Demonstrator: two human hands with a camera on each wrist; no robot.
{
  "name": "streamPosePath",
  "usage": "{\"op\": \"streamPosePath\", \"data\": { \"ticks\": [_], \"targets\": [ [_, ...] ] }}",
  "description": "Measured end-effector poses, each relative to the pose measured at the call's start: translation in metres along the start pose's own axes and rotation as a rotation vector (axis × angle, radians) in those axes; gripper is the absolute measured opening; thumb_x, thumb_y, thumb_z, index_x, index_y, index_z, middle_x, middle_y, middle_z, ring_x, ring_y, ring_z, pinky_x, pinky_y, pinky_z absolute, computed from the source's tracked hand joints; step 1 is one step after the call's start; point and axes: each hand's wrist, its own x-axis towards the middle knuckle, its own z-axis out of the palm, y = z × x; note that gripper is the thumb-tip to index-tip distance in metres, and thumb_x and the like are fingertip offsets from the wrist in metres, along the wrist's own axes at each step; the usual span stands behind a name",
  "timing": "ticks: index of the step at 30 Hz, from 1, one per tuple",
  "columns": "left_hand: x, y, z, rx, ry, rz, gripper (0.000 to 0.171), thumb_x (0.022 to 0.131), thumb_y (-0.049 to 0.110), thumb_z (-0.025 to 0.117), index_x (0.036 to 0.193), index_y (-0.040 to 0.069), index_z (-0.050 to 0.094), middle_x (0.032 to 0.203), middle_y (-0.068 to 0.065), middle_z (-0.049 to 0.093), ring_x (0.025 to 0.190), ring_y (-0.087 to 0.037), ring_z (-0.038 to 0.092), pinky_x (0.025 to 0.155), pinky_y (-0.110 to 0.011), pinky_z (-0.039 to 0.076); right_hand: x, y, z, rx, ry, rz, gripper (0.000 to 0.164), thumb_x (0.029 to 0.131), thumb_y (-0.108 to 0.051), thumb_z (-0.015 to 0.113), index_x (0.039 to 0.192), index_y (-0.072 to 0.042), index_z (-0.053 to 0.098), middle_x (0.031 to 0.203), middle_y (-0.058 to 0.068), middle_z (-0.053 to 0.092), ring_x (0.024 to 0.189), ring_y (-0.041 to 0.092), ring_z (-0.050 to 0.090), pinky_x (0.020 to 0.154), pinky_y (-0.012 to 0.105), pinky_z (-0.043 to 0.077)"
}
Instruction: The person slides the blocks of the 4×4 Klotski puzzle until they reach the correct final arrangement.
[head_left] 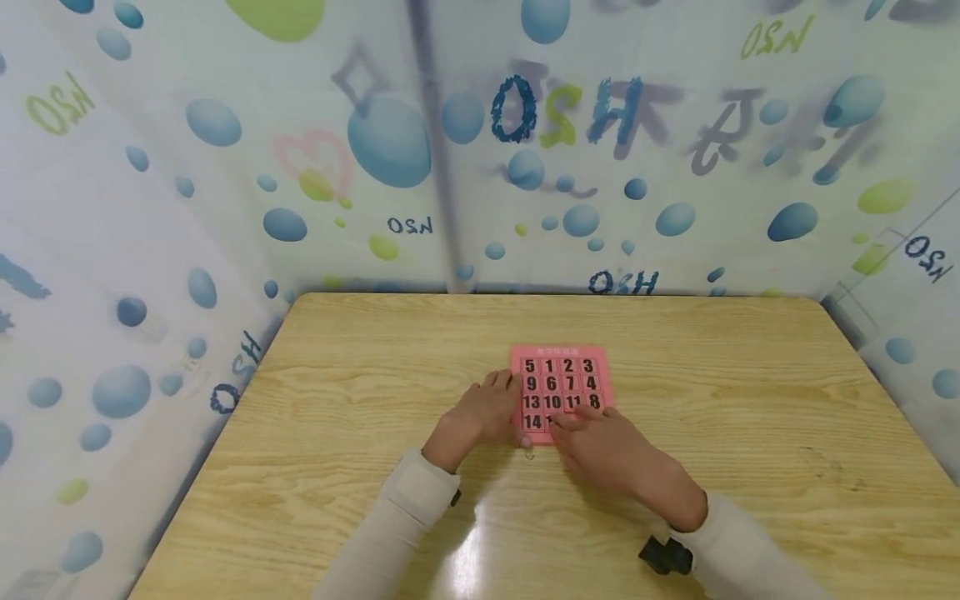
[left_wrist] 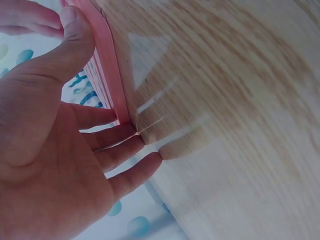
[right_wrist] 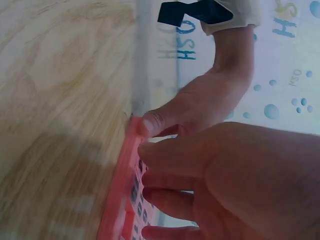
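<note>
A pink number slide puzzle (head_left: 570, 352) lies flat on the wooden table, its square tiles printed with black numbers. My left hand (head_left: 480, 414) braces the puzzle's left side. In the left wrist view, the left hand's thumb (left_wrist: 75, 35) rests at the near edge of the frame and its extended fingers (left_wrist: 125, 135) reach along the side, tips down at the tabletop. Over the lower right tiles lies my right hand (head_left: 607, 450), its fingertips touching the tile faces. In the right wrist view, the right hand's fingers (right_wrist: 170, 200) are fairly straight. They hide several bottom-row tiles.
The wooden table (head_left: 360, 358) extends on all sides of the puzzle. Behind and beside it stand white walls (head_left: 480, 217) with blue and green drops and lettering. Dark straps (head_left: 666, 555) show at the wrists, by the white sleeves.
</note>
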Motion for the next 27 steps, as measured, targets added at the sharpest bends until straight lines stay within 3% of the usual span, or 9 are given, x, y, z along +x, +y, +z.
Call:
{"op": "streamPosePath", "data": {
  "ticks": [18,21,27],
  "targets": [
    [0.0,0.0,-0.001,-0.028,-0.013,0.003,0.104,0.08,0.054,0.076,0.156,0.005,0.024,0.157,-0.014,0.031,0.146,-0.028,0.029,0.115,-0.046,0.035,-0.007,0.01,-0.01,-0.003,-0.135,0.115,0.036,0.099,-0.024,0.057,0.131,-0.009,0.065,0.14,0.007,0.06,0.122,0.038,0.056,0.096,0.062,0.045],
    [0.0,0.001,-0.001,-0.019,-0.014,-0.002,0.103,0.08,0.054,0.076,0.155,0.004,0.026,0.156,-0.014,0.032,0.146,-0.028,0.03,0.114,-0.046,0.036,-0.004,0.007,-0.01,-0.022,-0.082,0.088,0.034,0.099,-0.023,0.059,0.13,-0.01,0.066,0.137,0.006,0.062,0.121,0.037,0.058,0.094,0.061,0.047],
    [-0.001,0.001,-0.001,0.011,0.015,0.001,0.1,0.079,0.054,0.077,0.152,0.002,0.032,0.151,-0.014,0.038,0.142,-0.028,0.035,0.11,-0.046,0.041,0.011,-0.007,-0.001,-0.052,0.069,-0.085,0.038,0.099,-0.023,0.059,0.135,-0.014,0.063,0.14,0.005,0.059,0.126,0.039,0.055,0.096,0.059,0.049]
  ]
}}
